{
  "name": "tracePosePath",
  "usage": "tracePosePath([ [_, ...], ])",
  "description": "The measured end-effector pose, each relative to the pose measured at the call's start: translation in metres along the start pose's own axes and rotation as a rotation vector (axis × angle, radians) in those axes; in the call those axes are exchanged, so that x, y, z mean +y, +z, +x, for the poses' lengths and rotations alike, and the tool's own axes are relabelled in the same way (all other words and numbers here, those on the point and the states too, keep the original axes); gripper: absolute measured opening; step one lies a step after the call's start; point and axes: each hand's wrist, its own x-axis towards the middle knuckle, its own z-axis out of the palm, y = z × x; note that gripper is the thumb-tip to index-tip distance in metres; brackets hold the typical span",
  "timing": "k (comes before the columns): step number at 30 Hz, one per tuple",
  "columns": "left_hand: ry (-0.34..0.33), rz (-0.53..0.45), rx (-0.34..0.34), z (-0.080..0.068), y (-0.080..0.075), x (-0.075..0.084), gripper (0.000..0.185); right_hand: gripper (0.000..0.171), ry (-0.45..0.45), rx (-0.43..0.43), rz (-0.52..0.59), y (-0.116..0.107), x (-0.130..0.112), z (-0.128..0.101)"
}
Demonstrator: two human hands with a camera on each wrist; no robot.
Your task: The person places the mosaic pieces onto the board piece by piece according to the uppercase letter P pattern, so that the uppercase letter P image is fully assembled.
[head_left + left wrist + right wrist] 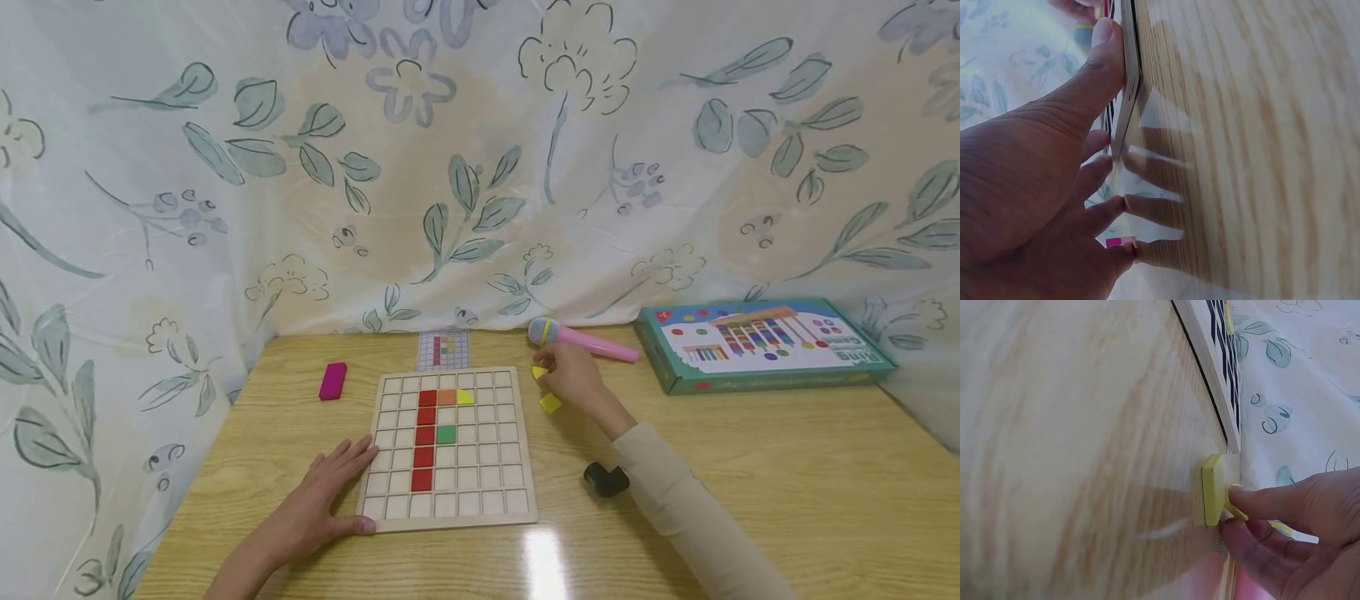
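Observation:
A wooden grid board (472, 504) lies flat, holding a column of red squares (424, 435), an orange square (447, 397), a yellow quarter-round piece (465, 397) and a green square (446, 434). My left hand (318, 500) rests along the board's left edge, fingers spread and thumb at the near corner. To the right of the board, my right hand (573, 379) pinches a small yellow piece (1235, 511) between thumb and finger. Right beside it on the table is a yellow square piece (551, 403). The fingers partly hide the pinched piece.
Behind the board lies a pattern card (443, 348). A pink toy microphone (596, 343) and a boxed game (772, 346) are at the back right. A magenta block (333, 381) sits left; a black elbow-shaped object (606, 480) is near my right forearm.

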Motion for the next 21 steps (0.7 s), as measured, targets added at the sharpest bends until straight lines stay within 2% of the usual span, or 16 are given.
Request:
tracePosePath([
  [11, 0.005, -0.003, -0.001, 0.0, 0.0, -0.001, 0.095, 0.034, -0.083, -0.013, 0.076, -0.005, 0.004, -0.006],
  [17, 0.002, -0.002, -0.002, 0.0, 0.0, -0.001, 0.095, 0.03, -0.207, -0.07, 0.124, -0.009, -0.012, -0.008],
  [21, -0.004, -0.003, -0.009, 0.001, -0.001, -0.001, 0.095, 0.028, -0.257, -0.116, 0.132, -0.004, -0.023, -0.011],
])
